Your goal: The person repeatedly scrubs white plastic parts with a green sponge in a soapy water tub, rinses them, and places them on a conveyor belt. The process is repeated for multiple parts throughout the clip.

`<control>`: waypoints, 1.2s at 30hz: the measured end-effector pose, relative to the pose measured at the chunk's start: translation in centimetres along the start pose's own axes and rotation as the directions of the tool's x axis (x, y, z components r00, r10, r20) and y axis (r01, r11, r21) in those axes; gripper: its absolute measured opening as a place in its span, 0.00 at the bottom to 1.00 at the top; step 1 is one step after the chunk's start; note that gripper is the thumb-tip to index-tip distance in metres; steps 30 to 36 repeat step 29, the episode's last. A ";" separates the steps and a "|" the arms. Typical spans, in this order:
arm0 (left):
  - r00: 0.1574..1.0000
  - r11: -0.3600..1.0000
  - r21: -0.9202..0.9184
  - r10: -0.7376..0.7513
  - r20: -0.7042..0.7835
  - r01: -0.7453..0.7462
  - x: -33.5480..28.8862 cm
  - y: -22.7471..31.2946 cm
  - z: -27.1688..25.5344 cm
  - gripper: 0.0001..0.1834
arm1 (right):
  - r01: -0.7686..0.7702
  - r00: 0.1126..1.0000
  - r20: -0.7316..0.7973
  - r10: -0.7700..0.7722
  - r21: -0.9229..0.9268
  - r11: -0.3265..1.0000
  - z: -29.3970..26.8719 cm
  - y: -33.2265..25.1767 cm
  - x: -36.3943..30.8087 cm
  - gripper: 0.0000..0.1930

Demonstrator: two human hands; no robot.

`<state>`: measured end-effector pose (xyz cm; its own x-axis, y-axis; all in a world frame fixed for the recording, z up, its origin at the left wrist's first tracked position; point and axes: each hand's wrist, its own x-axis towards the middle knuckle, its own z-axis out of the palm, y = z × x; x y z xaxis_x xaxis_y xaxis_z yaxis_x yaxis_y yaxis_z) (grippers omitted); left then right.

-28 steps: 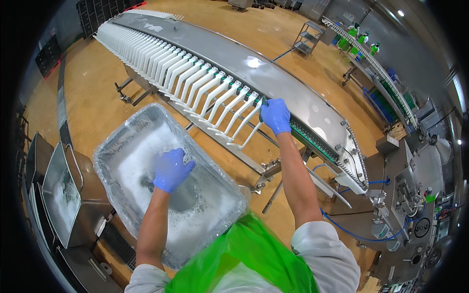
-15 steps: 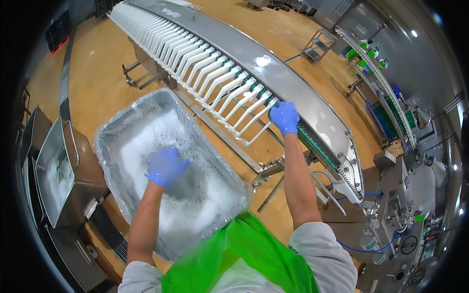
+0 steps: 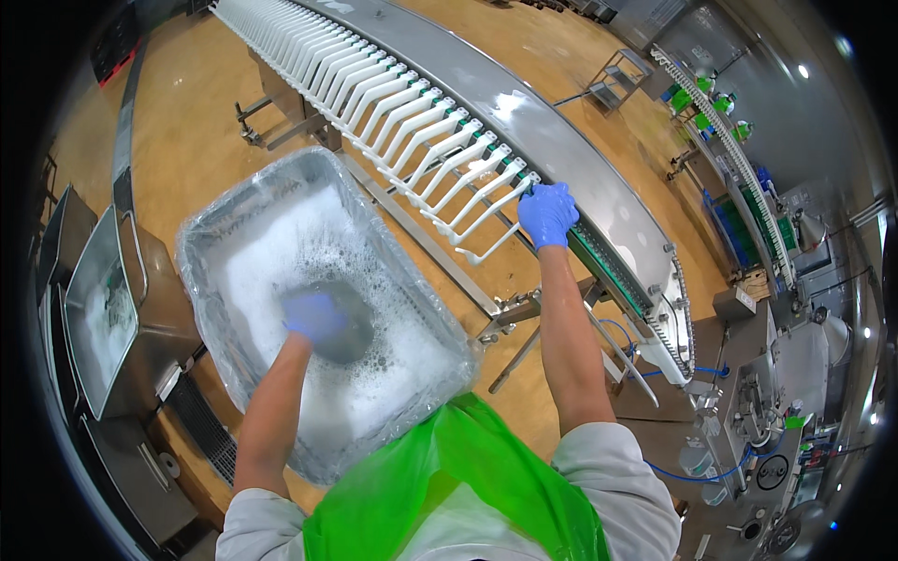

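A rectangular tub [image 3: 210, 266] lined with clear plastic holds cloudy water under white foam [image 3: 281, 220]. My left hand [image 3: 316, 316], in a blue glove, is sunk in the water where a dark gap parts the foam. Its fingers are blurred and hidden by the water. My right hand [image 3: 547, 215], also gloved in blue, is closed at the near end of a row of white bent plastic arms [image 3: 440, 154] along the conveyor [image 3: 524, 107]. It touches the green-edged rail beside the last arm; what its fingers hold is hidden.
Metal bins [image 3: 117, 309] stand left of the tub, one with foamy contents. A floor grate [image 3: 201, 425] lies near them. Conveyor legs and bars [image 3: 510, 313] jut out right of the tub. A wheeled step stand [image 3: 617, 79] and people in green [image 3: 697, 103] are farther off.
My left hand has sunk deeper into the water, and the foam has parted around it. My right hand keeps its place at the conveyor's edge. The view has shifted slightly.
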<state>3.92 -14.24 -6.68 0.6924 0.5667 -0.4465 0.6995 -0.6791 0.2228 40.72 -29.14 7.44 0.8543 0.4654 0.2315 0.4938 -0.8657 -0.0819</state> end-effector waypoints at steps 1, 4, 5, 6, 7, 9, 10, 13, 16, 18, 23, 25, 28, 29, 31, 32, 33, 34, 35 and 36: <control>0.999 0.997 0.058 0.044 0.015 -0.045 0.2 0.4 0.4 0.28 | 0.010 1.000 0.005 -0.010 0.000 1.000 -0.2 -0.2 0.2 0.14; 0.980 0.960 0.198 0.191 0.056 -0.198 -0.5 2.2 1.0 0.24 | 0.014 0.999 -0.029 -0.013 0.014 1.000 -1.0 -0.1 0.1 0.14; 0.967 0.938 0.237 0.242 0.075 -0.253 -1.3 3.1 1.2 0.22 | -0.018 0.999 -0.051 0.020 0.029 0.999 -0.3 0.1 -0.1 0.14; 0.951 0.930 0.226 0.256 0.171 -0.291 -0.4 2.2 3.6 0.22 | -0.016 0.999 -0.051 0.016 0.016 1.000 0.1 0.3 -0.2 0.14; 0.933 0.927 0.212 0.253 0.257 -0.310 1.6 0.2 7.7 0.21 | 0.003 0.999 -0.052 -0.002 0.012 1.000 0.4 -0.2 -0.1 0.14; 0.907 0.927 0.197 0.240 0.346 -0.320 3.4 -0.7 13.2 0.20 | 0.002 1.000 -0.022 -0.001 0.014 1.000 0.4 -0.1 0.1 0.14; 0.916 0.933 0.205 0.218 0.337 -0.297 3.4 -0.6 14.7 0.19 | -0.006 1.000 0.000 0.006 0.033 0.999 -0.5 0.1 0.2 0.14; 0.882 0.933 0.173 0.221 0.416 -0.315 3.1 0.2 15.6 0.20 | -0.019 1.000 -0.024 0.020 0.042 0.999 -0.8 0.0 -0.2 0.14; 0.803 0.917 0.150 0.234 0.548 -0.370 2.7 1.4 15.7 0.20 | -0.021 1.000 -0.010 0.021 0.017 1.000 -0.1 0.3 -0.1 0.15; 0.791 0.927 0.151 0.199 0.579 -0.344 2.9 0.9 16.9 0.21 | -0.046 0.999 -0.008 0.047 0.120 0.992 -0.5 0.5 0.8 0.15; 0.811 0.988 0.077 0.064 0.581 -0.133 4.5 -1.5 21.4 0.23 | 0.030 0.942 -0.324 0.091 0.348 0.937 -7.5 3.2 5.1 0.17; 0.839 0.987 0.118 0.031 0.544 -0.113 3.5 -1.4 20.3 0.23 | 0.147 0.914 -0.405 0.024 0.386 0.911 -9.8 3.1 5.6 0.18; 0.842 0.960 0.210 0.046 0.538 -0.187 1.0 1.2 15.4 0.21 | 0.305 0.907 -0.414 -0.079 0.517 0.800 -11.6 -0.1 2.2 0.19; 0.834 0.941 0.248 0.060 0.548 -0.231 0.6 1.8 14.3 0.21 | 0.279 0.947 -0.304 -0.102 0.626 0.728 -11.4 -1.7 0.6 0.18; 0.834 0.941 0.248 0.060 0.548 -0.231 0.6 1.8 14.3 0.21 | 0.279 0.947 -0.304 -0.102 0.626 0.728 -11.4 -1.7 0.6 0.18; 0.834 0.941 0.248 0.060 0.548 -0.231 0.6 1.8 14.3 0.21 | 0.279 0.947 -0.304 -0.102 0.626 0.728 -11.4 -1.7 0.6 0.18; 0.834 0.941 0.248 0.060 0.548 -0.231 0.6 1.8 14.3 0.21 | 0.279 0.947 -0.304 -0.102 0.626 0.728 -11.4 -1.7 0.6 0.18; 0.834 0.941 0.248 0.060 0.548 -0.231 0.6 1.8 14.3 0.21 | 0.279 0.947 -0.304 -0.102 0.626 0.728 -11.4 -1.7 0.6 0.18; 0.834 0.941 0.248 0.060 0.548 -0.231 0.6 1.8 14.3 0.21 | 0.279 0.947 -0.304 -0.102 0.626 0.728 -11.4 -1.7 0.6 0.18; 0.834 0.941 0.248 0.060 0.548 -0.231 0.6 1.8 14.3 0.21 | 0.279 0.947 -0.304 -0.102 0.626 0.728 -11.4 -1.7 0.6 0.18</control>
